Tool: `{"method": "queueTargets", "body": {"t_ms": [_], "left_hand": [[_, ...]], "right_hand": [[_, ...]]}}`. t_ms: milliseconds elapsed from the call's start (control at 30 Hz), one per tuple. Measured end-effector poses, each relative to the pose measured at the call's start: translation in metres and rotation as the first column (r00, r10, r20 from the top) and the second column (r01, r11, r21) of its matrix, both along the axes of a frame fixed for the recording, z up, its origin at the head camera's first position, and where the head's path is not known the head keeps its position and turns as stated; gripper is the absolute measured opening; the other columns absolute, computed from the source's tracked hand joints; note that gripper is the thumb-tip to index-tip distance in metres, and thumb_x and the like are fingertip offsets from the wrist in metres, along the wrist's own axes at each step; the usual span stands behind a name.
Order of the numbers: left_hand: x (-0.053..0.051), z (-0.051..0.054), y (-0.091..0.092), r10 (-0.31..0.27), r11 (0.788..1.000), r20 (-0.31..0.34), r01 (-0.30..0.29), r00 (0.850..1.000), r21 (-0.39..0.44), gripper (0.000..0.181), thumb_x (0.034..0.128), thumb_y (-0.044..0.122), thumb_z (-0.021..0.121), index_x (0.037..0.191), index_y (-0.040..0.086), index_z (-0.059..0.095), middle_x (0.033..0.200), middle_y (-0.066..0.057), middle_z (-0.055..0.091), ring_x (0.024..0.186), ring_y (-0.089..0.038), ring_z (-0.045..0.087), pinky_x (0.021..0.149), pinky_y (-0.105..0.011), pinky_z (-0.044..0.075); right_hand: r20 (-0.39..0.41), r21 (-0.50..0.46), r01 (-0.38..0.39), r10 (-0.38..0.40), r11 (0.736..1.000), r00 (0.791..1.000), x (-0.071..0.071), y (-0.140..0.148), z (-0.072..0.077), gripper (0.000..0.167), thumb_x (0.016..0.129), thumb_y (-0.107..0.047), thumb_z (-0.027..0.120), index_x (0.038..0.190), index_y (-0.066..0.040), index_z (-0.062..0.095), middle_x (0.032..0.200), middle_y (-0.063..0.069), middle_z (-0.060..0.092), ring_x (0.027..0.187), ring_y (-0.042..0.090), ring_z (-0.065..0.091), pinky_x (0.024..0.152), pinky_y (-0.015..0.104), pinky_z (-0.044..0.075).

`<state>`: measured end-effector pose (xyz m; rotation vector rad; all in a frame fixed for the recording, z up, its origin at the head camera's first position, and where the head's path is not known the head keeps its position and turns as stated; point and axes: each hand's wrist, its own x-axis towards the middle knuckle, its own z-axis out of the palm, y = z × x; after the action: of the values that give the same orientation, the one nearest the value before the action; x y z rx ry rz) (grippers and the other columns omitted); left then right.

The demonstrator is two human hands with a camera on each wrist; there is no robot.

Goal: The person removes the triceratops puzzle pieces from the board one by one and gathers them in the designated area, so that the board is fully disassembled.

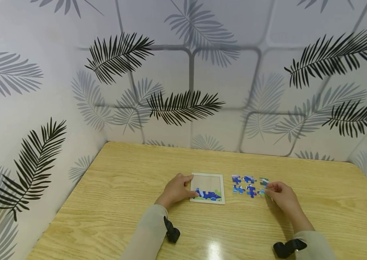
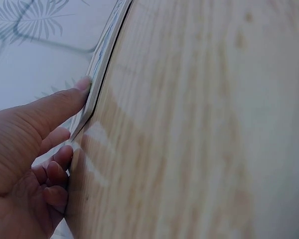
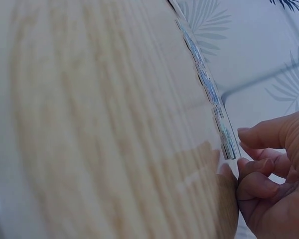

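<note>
The tray (image 1: 223,188)'s left edge is touched by the left hand (image 1: 175,190), its thumb and forefinger held apart. Fitted pieces (image 1: 210,195) are seen beside that thumb, along the tray's near side. A loose piece (image 1: 262,193) is met by the right hand (image 1: 284,199)'s fingertips; whether it is pinched cannot be told. Other pieces (image 1: 251,191) are spread left of and beyond those fingertips.

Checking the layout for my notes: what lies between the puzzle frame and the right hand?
Loose puzzle pieces lie there, with a bare strip of table beside the frame. The head view shows this.
</note>
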<state>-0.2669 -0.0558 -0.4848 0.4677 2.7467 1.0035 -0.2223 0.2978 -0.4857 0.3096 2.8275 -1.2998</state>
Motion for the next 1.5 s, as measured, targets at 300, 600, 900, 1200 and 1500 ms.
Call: {"method": "queueTargets", "body": {"t_ms": [300, 600, 900, 1200, 1500], "left_hand": [[-0.001, -0.001, 0.0, 0.003, 1.0, 0.004, -0.003, 1.0, 0.001, 0.075, 0.076, 0.036, 0.079, 0.14, 0.011, 0.048, 0.079, -0.001, 0.035, 0.069, -0.014, 0.033, 0.063, -0.029, 0.027], [0.0, 0.0, -0.001, -0.013, 1.0, 0.013, 0.013, 1.0, 0.009, 0.077, 0.0755, 0.038, 0.079, 0.14, 0.011, 0.047, 0.08, -0.001, 0.036, 0.069, -0.014, 0.033, 0.063, -0.029, 0.027], [-0.003, 0.0, -0.004, -0.041, 0.999, 0.084, 0.041, 0.996, 0.005, 0.089, 0.0697, 0.039, 0.083, 0.144, 0.015, 0.041, 0.086, -0.002, 0.038, 0.075, -0.016, 0.037, 0.068, -0.032, 0.031], [-0.005, 0.001, -0.005, -0.029, 0.999, 0.128, 0.024, 0.991, 0.042, 0.093, 0.0651, 0.038, 0.086, 0.144, 0.016, 0.042, 0.095, -0.002, 0.045, 0.083, -0.018, 0.044, 0.078, -0.034, 0.038], [-0.002, 0.005, -0.005, -0.049, 0.999, 0.112, 0.046, 0.992, 0.025, 0.092, 0.0672, 0.034, 0.086, 0.144, 0.015, 0.041, 0.092, -0.003, 0.043, 0.078, -0.018, 0.04, 0.071, -0.033, 0.034]], "right_hand": [[-0.017, -0.024, -0.024, 0.023, 0.999, 1.0, 0.001, -0.01, 0.004, 0.032, 0.093, -0.017, 0.057, 0.113, 0.008, 0.056, 0.098, 0.016, 0.055, 0.086, 0.025, 0.049, 0.066, 0.03, 0.04], [-0.081, -0.011, -0.165, 0.163, 0.986, 0.983, -0.003, -0.06, 0.011, 0.022, 0.093, -0.016, 0.06, 0.104, 0.002, 0.062, 0.096, 0.012, 0.059, 0.089, 0.025, 0.053, 0.069, 0.032, 0.042], [-0.111, -0.075, -0.254, 0.246, 0.964, 0.963, -0.011, -0.115, 0.016, 0.013, 0.092, -0.012, 0.061, 0.099, -0.002, 0.063, 0.091, 0.006, 0.059, 0.085, 0.02, 0.053, 0.067, 0.029, 0.044], [-0.103, -0.085, -0.352, 0.343, 0.932, 0.934, -0.018, -0.154, 0.015, 0.01, 0.09, -0.008, 0.062, 0.098, -0.003, 0.064, 0.08, 0.001, 0.054, 0.072, 0.015, 0.049, 0.061, 0.028, 0.04], [-0.093, -0.046, -0.435, 0.43, 0.899, 0.898, -0.021, -0.175, 0.007, 0.015, 0.086, -0.004, 0.064, 0.101, -0.003, 0.063, 0.074, -0.001, 0.052, 0.061, 0.012, 0.045, 0.055, 0.025, 0.037]]}}
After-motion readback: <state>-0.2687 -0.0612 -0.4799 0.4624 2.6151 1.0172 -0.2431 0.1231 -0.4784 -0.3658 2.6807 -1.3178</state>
